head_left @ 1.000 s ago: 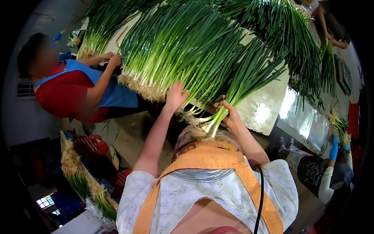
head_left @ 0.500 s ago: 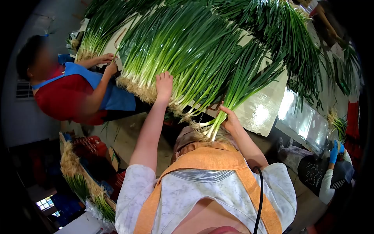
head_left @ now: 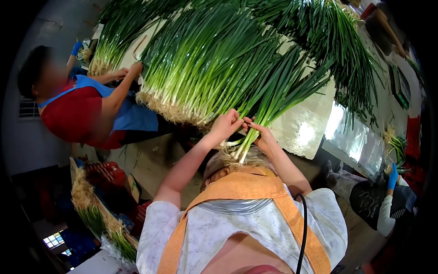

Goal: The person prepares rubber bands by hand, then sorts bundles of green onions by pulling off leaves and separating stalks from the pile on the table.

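Note:
My right hand is closed around a small bunch of green onions, roots toward my apron and leaves pointing away to the upper right. Close beside it, my left hand pinches a green onion stalk at the left side of that bunch. The white bulbs and stringy roots hang just past the table edge. A wide row of green onions lies across the table in front of me, with its root ends nearest. My left fingertips are partly hidden by the hand itself.
A co-worker in a blue apron stands at the left, hands at the table edge. More greens are heaped at the back right. Another person wearing blue gloves is at the right. Crates stand at lower left.
My left hand has come off the row of green onions, moving right and toward me to the bunch. My right hand keeps hold of the bunch. The co-worker's hands have shifted slightly.

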`<action>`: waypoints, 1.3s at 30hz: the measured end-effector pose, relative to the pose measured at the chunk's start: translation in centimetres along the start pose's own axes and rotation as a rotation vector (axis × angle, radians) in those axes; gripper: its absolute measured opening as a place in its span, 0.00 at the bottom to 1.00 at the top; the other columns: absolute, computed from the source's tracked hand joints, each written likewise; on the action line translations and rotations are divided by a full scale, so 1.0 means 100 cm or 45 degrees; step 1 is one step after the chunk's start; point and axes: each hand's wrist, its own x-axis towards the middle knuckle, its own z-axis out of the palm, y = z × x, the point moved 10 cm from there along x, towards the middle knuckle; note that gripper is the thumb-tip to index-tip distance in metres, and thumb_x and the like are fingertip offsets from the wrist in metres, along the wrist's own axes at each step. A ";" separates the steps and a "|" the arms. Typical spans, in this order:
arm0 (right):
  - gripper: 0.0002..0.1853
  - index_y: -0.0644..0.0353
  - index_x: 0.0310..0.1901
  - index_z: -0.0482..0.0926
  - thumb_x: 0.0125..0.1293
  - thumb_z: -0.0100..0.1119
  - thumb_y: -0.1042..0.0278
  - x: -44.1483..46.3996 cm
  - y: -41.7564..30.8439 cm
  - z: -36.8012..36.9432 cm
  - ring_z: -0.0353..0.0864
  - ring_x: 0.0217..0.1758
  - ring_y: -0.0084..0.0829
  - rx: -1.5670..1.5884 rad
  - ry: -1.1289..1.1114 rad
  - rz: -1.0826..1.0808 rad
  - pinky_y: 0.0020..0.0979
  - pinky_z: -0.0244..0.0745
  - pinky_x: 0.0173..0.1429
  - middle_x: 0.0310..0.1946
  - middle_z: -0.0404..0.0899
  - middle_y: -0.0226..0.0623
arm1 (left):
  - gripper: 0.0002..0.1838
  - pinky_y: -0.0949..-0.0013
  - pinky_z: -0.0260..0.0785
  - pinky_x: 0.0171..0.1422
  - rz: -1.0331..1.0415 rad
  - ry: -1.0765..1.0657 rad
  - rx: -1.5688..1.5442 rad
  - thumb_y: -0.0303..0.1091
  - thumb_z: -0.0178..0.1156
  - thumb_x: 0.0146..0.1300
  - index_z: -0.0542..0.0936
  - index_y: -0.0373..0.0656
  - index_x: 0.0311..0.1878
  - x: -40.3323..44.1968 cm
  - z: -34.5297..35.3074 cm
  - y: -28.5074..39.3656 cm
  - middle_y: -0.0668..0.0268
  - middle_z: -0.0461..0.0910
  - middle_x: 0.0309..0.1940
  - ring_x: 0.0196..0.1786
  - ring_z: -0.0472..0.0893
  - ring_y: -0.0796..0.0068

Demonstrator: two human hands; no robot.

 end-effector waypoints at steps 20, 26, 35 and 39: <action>0.13 0.58 0.43 0.79 0.59 0.61 0.61 0.011 0.037 -0.040 0.76 0.44 0.27 -0.044 0.068 0.169 0.31 0.73 0.49 0.41 0.78 0.30 | 0.12 0.71 0.64 0.30 0.123 -0.090 -0.205 0.34 0.60 0.60 0.70 0.39 0.41 -0.031 0.042 0.003 0.66 0.71 0.21 0.24 0.71 0.75; 0.12 0.59 0.41 0.79 0.59 0.61 0.62 0.005 0.032 -0.034 0.76 0.41 0.29 -0.024 0.048 0.149 0.31 0.72 0.48 0.38 0.77 0.30 | 0.12 0.72 0.64 0.31 0.058 -0.141 -0.247 0.37 0.61 0.59 0.71 0.41 0.37 -0.032 0.051 -0.002 0.66 0.72 0.22 0.25 0.70 0.77; 0.09 0.63 0.39 0.77 0.58 0.60 0.71 -0.026 -0.017 -0.016 0.78 0.38 0.27 -0.088 -0.007 -0.132 0.31 0.76 0.44 0.35 0.79 0.34 | 0.18 0.61 0.67 0.46 -0.035 -0.084 0.022 0.46 0.56 0.61 0.77 0.39 0.42 -0.014 0.018 -0.057 0.57 0.77 0.37 0.43 0.76 0.57; 0.09 0.60 0.39 0.79 0.58 0.61 0.66 -0.015 -0.018 -0.045 0.78 0.39 0.25 -0.075 0.109 -0.020 0.30 0.74 0.46 0.34 0.79 0.30 | 0.16 0.56 0.65 0.54 0.016 0.311 0.472 0.41 0.55 0.61 0.76 0.41 0.47 0.005 -0.011 -0.102 0.53 0.71 0.51 0.54 0.69 0.52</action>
